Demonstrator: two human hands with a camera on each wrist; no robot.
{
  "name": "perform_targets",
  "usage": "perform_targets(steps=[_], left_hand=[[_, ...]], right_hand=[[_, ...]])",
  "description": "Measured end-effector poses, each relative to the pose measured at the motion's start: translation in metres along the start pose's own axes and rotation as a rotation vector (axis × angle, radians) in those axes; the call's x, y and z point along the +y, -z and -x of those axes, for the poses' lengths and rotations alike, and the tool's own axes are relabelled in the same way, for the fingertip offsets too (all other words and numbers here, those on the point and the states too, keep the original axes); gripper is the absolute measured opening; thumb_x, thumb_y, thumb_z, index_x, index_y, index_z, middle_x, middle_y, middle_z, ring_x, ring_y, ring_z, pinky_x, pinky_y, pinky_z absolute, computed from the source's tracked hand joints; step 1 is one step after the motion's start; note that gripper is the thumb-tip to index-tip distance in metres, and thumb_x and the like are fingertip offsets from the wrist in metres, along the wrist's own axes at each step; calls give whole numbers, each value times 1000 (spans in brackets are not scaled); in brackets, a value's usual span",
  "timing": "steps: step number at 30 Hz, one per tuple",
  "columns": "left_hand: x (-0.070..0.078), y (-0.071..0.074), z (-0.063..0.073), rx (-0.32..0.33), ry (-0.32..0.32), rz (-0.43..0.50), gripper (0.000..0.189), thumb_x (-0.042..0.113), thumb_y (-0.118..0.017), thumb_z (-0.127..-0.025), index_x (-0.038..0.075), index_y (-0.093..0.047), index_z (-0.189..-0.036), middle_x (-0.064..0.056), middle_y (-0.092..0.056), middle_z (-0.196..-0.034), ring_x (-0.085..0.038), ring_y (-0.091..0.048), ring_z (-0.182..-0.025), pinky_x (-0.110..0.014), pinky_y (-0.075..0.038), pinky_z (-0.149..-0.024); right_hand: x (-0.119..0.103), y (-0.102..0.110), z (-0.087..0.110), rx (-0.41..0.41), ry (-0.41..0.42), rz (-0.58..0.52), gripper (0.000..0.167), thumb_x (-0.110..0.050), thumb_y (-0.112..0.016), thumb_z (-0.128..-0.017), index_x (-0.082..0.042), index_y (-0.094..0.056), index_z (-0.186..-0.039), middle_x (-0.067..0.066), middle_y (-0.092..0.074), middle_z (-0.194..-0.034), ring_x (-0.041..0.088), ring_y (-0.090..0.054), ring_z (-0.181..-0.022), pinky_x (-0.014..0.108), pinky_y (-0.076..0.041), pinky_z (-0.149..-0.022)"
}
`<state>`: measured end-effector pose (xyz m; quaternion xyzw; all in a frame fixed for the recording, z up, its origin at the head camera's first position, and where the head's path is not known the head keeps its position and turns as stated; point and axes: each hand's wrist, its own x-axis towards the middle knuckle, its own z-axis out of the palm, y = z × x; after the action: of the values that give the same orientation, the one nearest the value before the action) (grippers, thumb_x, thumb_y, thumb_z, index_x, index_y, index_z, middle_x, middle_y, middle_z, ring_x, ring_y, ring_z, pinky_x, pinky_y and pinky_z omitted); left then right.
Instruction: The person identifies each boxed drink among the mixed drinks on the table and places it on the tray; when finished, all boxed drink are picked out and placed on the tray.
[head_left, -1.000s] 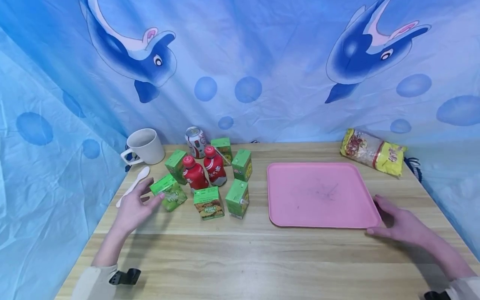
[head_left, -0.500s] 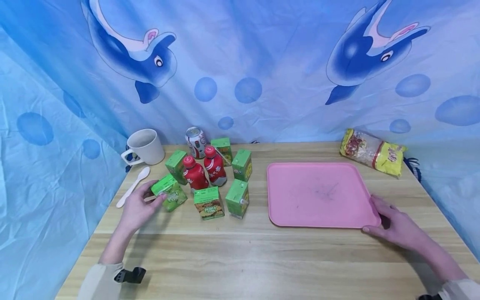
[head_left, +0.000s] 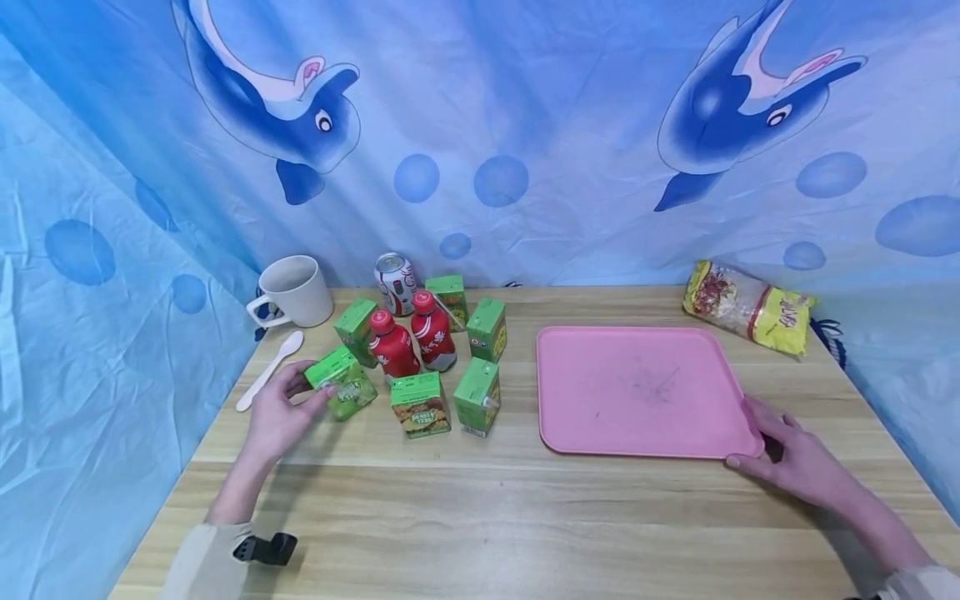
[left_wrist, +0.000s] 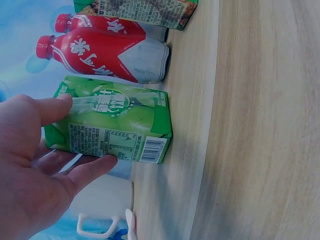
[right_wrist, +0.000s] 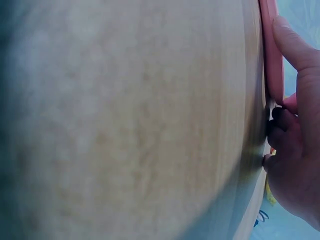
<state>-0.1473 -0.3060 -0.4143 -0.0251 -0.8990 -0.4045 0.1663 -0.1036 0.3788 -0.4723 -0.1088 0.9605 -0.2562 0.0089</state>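
Observation:
My left hand [head_left: 281, 414] pinches a green juice box [head_left: 347, 385] with thumb and fingers; the box stands on the table. The left wrist view shows the thumb of this hand [left_wrist: 37, 155] across the box's straw side and the fingers along the barcode side of the juice box [left_wrist: 112, 120]. A pink tray [head_left: 637, 450] lies flat at right. At its near right corner, my right hand [head_left: 798, 458] grips the rim, thumb on the front edge and fingers by the right side. Close up, the right hand [right_wrist: 300, 135] has its thumb against the wall of the tray [right_wrist: 272, 55].
Near the left hand stand two red bottles [head_left: 393, 348], several other juice boxes [head_left: 422, 408], a soda can [head_left: 395, 283], a white mug [head_left: 300, 292] and a white spoon [head_left: 272, 371]. A yellow snack bag [head_left: 750, 308] lies behind the tray. A blue curtain [head_left: 495, 100] borders the table.
My left hand has moved right and its fingers have come in round the juice box. The right hand has shifted slightly left onto the tray's corner. Box and tray stay in place.

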Motion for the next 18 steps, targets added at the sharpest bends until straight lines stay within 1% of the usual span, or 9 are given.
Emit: perform_targets(steps=[3, 6, 7, 8, 10, 12, 14, 18], left_hand=[[0, 0, 0, 9, 1, 6, 43, 3, -78, -85, -9, -60, -122, -25, -66, -109, -4, -58, -94, -22, -55, -85], [2, 0, -1, 15, 6, 7, 43, 3, -77, -85, -9, -60, -122, -25, -66, -109, -13, -60, -96, -24, -55, -86], [2, 0, 0, 18, 9, 6, 43, 3, -77, -85, -9, -60, -122, -25, -66, -110, -15, -61, -96, -23, -54, -86], [3, 0, 0, 22, 13, 9, 43, 2, -77, -85, -9, -60, -122, -25, -66, -110, -14, -61, -96, -22, -54, -85], [5, 1, 1, 36, 15, 17, 42, 2, -77, -85, -9, -60, -122, -26, -67, -109, -8, -60, -95, -21, -54, -85], [6, 2, 1, 52, 15, 27, 42, 1, -77, -85, -9, -61, -122, -26, -67, -109, 1, -57, -92, -16, -52, -84], [9, 4, 1, 65, 8, 39, 42, 1, -77, -85, -9, -61, -122, -27, -67, -108, 8, -55, -90, -13, -51, -82], [15, 10, -1, 83, -4, 37, 44, 3, -77, -86, -9, -60, -124, -28, -67, -107, 12, -53, -88, -8, -49, -75]], right_hand=[[1, 0, 0, 0, -1, -6, 96, -37, -80, -85, 10, -29, -151, 41, -34, -145, 65, -38, -121, 67, -8, -114], [2, -1, 1, 8, 4, -9, 96, -36, -81, -84, 10, -29, -151, 41, -35, -144, 66, -38, -121, 68, -8, -114], [2, -1, 1, 11, 4, -9, 96, -36, -81, -84, 10, -30, -151, 41, -35, -144, 66, -39, -120, 68, -9, -113], [2, -2, 0, 12, 5, -10, 96, -36, -81, -84, 10, -30, -151, 41, -35, -144, 66, -39, -120, 68, -9, -113], [2, -2, 0, 11, 2, -10, 96, -37, -81, -84, 9, -30, -151, 41, -35, -144, 65, -39, -120, 68, -9, -113], [2, -2, 0, 6, -5, -9, 96, -37, -81, -84, 9, -29, -151, 41, -35, -144, 65, -39, -121, 68, -9, -113], [2, -2, 0, -10, -21, -8, 97, -39, -80, -85, 9, -27, -152, 41, -34, -145, 65, -37, -122, 69, -9, -113], [3, -2, 0, -27, -40, -7, 98, -40, -79, -85, 8, -26, -153, 41, -33, -145, 66, -36, -123, 71, -11, -111]])
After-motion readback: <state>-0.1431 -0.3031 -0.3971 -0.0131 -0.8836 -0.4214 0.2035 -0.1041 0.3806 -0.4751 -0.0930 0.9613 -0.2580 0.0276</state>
